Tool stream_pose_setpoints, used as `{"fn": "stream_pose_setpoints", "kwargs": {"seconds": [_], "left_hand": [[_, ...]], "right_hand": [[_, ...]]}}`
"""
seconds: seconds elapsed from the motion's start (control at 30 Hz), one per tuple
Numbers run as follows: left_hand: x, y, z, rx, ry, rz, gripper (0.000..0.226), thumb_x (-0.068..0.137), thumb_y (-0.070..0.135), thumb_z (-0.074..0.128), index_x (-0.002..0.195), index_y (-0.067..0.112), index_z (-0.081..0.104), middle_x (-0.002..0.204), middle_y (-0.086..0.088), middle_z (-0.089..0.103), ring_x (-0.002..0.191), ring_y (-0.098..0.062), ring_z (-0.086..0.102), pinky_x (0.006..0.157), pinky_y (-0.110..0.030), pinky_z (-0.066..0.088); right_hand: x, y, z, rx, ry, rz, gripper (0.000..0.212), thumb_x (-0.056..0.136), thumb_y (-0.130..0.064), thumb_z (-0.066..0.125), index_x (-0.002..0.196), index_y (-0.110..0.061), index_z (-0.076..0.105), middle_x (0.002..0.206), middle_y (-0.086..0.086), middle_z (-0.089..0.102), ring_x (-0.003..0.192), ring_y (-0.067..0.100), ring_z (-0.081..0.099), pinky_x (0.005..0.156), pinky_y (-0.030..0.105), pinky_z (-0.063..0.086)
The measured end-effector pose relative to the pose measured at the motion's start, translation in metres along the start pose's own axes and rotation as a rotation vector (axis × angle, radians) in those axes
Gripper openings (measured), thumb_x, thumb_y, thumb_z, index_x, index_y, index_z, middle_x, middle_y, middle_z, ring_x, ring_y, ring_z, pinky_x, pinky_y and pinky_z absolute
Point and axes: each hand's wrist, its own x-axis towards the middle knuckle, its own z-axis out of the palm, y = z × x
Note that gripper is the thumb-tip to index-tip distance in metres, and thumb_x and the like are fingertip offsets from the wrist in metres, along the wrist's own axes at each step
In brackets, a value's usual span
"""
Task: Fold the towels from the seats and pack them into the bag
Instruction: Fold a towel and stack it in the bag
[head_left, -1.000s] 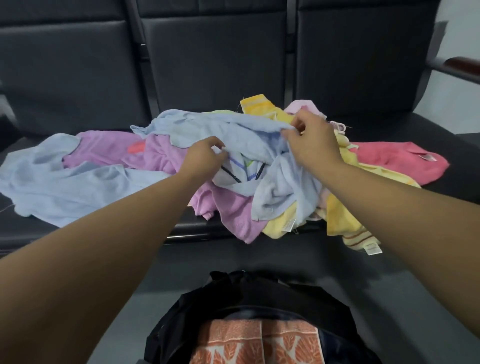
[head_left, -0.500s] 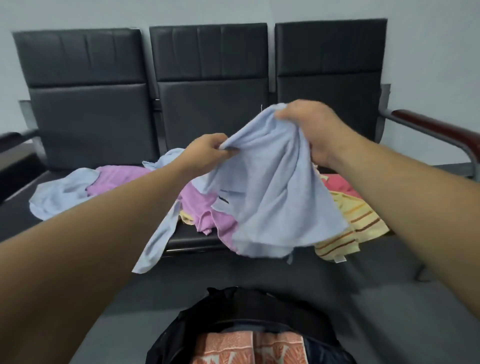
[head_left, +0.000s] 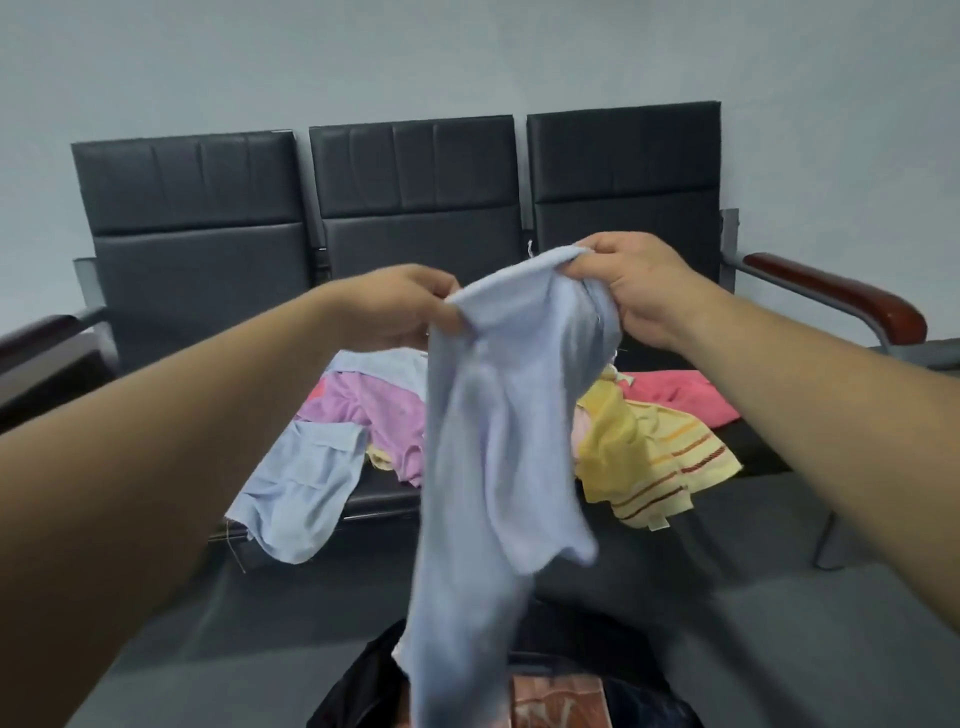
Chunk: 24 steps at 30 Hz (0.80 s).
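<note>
Towel (head_left: 498, 441) of pale blue, spread broad half a second ago, now hangs long and narrow, the left grip (head_left: 410, 306) and right grip (head_left: 634, 286) each pinching its top edge. Its blurred lower end seems to reach the open bag (head_left: 358, 686), before the front edge of the seats (head_left: 382, 496) where the other towels (head_left: 639, 457) lie.

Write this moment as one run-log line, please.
phase: fold pending | left hand: pinches top edge of light blue towel | right hand: grips same edge | black bag: holds orange patterned towel | seats: more towels piled
</note>
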Motion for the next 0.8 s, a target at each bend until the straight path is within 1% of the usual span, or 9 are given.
{"fn": "stream_pose_setpoints", "kwargs": {"seconds": [0.1,0.2,0.27,0.33,0.47,0.53,0.63,0.73,0.8], "left_hand": [[-0.012,-0.006,0.021,-0.072,-0.126,0.030,0.028,0.090,-0.004,0.066,0.116,-0.009,0.058,0.106,-0.015,0.067,0.100,-0.025,0.067,0.089,-0.032,0.058],[-0.021,-0.010,0.036,-0.172,-0.124,0.063,0.042,0.094,0.021,0.066,0.129,-0.002,0.061,0.124,-0.021,0.069,0.109,-0.028,0.068,0.099,-0.041,0.053],[-0.024,-0.013,0.032,-0.215,-0.020,0.127,0.039,0.094,0.031,0.065,0.122,0.003,0.068,0.117,-0.017,0.073,0.102,-0.025,0.070,0.093,-0.038,0.056],[-0.025,-0.016,0.023,-0.255,0.123,0.176,0.026,0.098,0.031,0.064,0.105,0.007,0.071,0.095,-0.007,0.072,0.085,-0.018,0.067,0.077,-0.029,0.054],[-0.022,-0.027,0.006,-0.325,0.374,0.153,0.017,0.100,0.026,0.062,0.090,0.015,0.071,0.082,0.000,0.069,0.075,-0.014,0.064,0.070,-0.024,0.052],[-0.021,-0.034,0.001,-0.286,0.477,0.093,0.019,0.099,0.027,0.064,0.085,0.019,0.072,0.080,0.002,0.070,0.073,-0.014,0.062,0.069,-0.026,0.050],[-0.021,-0.048,-0.003,-0.177,0.523,0.032,0.027,0.095,0.034,0.067,0.098,0.008,0.074,0.089,-0.004,0.067,0.082,-0.019,0.059,0.078,-0.032,0.046],[-0.020,-0.051,0.003,-0.051,0.348,0.077,0.036,0.079,0.039,0.078,0.100,0.011,0.074,0.099,-0.002,0.073,0.093,-0.018,0.064,0.094,-0.039,0.047],[-0.019,-0.043,0.018,-0.048,0.185,0.103,0.035,0.082,0.033,0.079,0.113,0.019,0.070,0.118,0.001,0.074,0.109,-0.012,0.068,0.105,-0.038,0.045]], "right_hand": [[-0.006,-0.011,0.013,-0.227,-0.114,-0.079,0.007,0.087,-0.006,0.072,0.086,-0.012,0.075,0.084,0.008,0.074,0.082,0.018,0.069,0.078,0.036,0.055],[-0.015,-0.017,0.027,-0.421,-0.229,-0.111,0.002,0.085,-0.014,0.076,0.086,-0.015,0.076,0.086,0.009,0.075,0.080,0.012,0.067,0.078,0.033,0.055],[-0.016,-0.015,0.028,-0.484,-0.260,-0.115,0.010,0.083,-0.019,0.081,0.090,-0.014,0.076,0.093,0.010,0.076,0.079,0.011,0.065,0.075,0.031,0.053],[-0.015,-0.008,0.023,-0.603,-0.303,-0.085,0.017,0.082,-0.024,0.084,0.092,-0.013,0.076,0.093,0.010,0.076,0.076,0.011,0.064,0.071,0.031,0.051],[-0.013,0.020,-0.004,-0.911,-0.387,0.095,0.007,0.083,-0.018,0.075,0.086,-0.012,0.075,0.076,0.007,0.063,0.065,0.017,0.055,0.059,0.033,0.045],[-0.013,0.031,-0.018,-0.899,-0.312,0.172,0.013,0.078,-0.017,0.073,0.083,-0.005,0.072,0.074,0.007,0.057,0.067,0.022,0.051,0.062,0.036,0.042],[-0.015,0.034,-0.028,-0.743,-0.144,0.162,0.021,0.078,-0.015,0.077,0.086,0.003,0.070,0.076,0.011,0.057,0.070,0.023,0.052,0.064,0.036,0.042],[-0.016,0.019,-0.019,-0.504,-0.104,0.091,0.021,0.082,-0.011,0.077,0.085,0.006,0.065,0.076,0.013,0.055,0.071,0.023,0.049,0.063,0.034,0.039],[-0.017,0.006,-0.006,-0.460,-0.170,0.016,0.014,0.082,-0.010,0.077,0.082,0.001,0.068,0.077,0.010,0.061,0.070,0.021,0.056,0.061,0.031,0.043]]}}
